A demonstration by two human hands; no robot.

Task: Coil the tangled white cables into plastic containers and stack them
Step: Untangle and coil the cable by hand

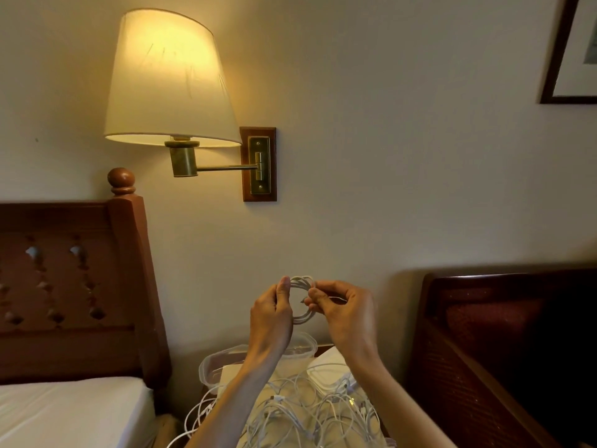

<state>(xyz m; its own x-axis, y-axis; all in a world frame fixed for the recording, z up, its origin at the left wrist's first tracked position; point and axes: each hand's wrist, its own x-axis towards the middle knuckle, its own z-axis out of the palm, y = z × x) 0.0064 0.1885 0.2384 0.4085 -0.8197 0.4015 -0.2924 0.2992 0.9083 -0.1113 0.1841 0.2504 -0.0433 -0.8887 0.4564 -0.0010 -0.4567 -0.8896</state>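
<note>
I see the left hand [273,310] and right hand [344,313] both pinching a coiled white cable [303,299], raised before the wall. Forearms partly hide the clear plastic containers [210,367] and tangled cables [310,412] below. Lit wall lamp [168,82] above; wooden headboard [74,286] left.

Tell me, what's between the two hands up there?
In the head view, a coiled white cable sits between the left hand and right hand; both hold it.
</note>
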